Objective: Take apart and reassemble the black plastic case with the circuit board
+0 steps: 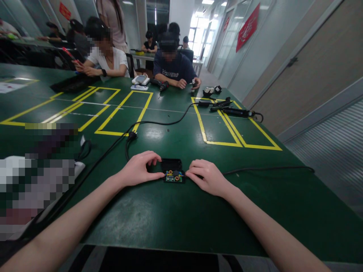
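A small black plastic case (171, 164) lies opened out on the green table in front of me. In its near half sits a circuit board (170, 179) with two copper-coloured ring coils and some blue and yellow wires. My left hand (141, 167) holds the case's left side, thumb at the near half and curled fingers by the far half. At the right end, the thumb and fingers of my right hand (208, 176) are pinched together on the case's edge. A black cable (269, 169) emerges from behind my right hand; whether the fingers also grip it is hidden.
A black cord with a plug (132, 135) crosses the table (136, 223) left of my hands. Black corded tools (235, 112) lie far right among yellow tape outlines. A drill (163, 86) lies near two people seated opposite. Blurred items (42, 181) stand at left.
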The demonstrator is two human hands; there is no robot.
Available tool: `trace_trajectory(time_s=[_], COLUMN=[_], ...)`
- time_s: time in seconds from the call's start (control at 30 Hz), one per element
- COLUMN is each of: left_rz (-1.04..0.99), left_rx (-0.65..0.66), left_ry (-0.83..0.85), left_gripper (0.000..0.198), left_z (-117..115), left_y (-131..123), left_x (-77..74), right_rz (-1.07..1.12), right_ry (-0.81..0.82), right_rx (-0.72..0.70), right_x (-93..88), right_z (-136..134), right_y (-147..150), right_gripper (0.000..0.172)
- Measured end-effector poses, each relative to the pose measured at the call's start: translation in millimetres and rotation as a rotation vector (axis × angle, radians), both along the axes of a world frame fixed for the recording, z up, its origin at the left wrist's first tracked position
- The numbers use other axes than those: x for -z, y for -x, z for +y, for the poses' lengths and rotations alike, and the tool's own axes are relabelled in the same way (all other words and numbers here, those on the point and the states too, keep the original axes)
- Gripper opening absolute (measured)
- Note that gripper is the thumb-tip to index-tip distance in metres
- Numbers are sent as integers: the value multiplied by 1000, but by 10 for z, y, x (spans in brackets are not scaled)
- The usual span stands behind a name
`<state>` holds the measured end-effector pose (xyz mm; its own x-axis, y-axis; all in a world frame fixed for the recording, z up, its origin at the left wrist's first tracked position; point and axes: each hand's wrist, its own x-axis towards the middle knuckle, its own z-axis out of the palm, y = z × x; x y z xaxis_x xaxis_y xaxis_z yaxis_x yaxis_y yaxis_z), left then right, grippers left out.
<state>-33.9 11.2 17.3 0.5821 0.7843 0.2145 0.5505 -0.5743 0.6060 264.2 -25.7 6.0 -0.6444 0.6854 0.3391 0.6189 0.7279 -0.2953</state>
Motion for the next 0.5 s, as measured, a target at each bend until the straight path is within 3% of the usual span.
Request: trace_trajectory(time_s=[0.13,0.2,0.3,0.5], left_rz=[15,-1,-22,-45], left_rx=[27,76,140,196], left_ry=[-35,-45,-65,-58], left_gripper=[36,30,23,21], left_z=[13,7,1,-3], left_y=[12,-2,-33,-78], left_x=[11,15,33,57], right_rz=[83,95,87,209], right_ry=[3,27,74,119], right_rx=[138,173,148,125], right_x=[54,77,110,157], right_z=[22,30,44,71], right_y=[48,76,97,74], right_gripper=[25,31,36,22])
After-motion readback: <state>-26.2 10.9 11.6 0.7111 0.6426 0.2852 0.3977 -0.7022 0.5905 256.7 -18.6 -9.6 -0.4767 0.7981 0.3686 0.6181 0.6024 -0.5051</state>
